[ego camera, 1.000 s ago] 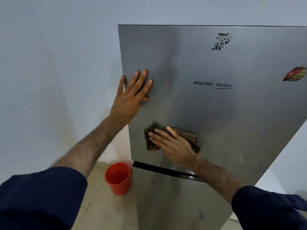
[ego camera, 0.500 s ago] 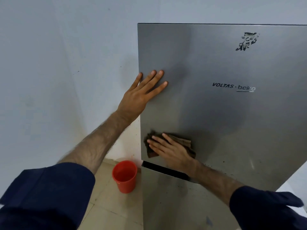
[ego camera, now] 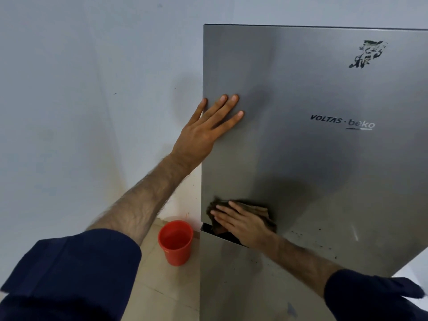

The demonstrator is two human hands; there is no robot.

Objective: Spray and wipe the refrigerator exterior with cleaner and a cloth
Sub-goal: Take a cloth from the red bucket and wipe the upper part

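The left hand (ego camera: 203, 133) lies flat with fingers (ego camera: 228, 107) straight and released against the upper door of the grey refrigerator (ego camera: 312, 158), at its left edge, around 10 o'clock from the right hand (ego camera: 243, 223). The right hand presses a brown cloth (ego camera: 259, 210) to the door's bottom left corner with fingers extended rather than clenched, the cloth's lower part hanging over the dark gap between the two doors. A red bucket (ego camera: 175, 242) stands on the floor (ego camera: 150, 286) at 9 o'clock of the cloth, just beside the refrigerator.

Brushed, dull-sheened metal refrigerator door (ego camera: 301, 158), rumpled brown cloth (ego camera: 259, 210), glossy red plastic bucket (ego camera: 176, 249).
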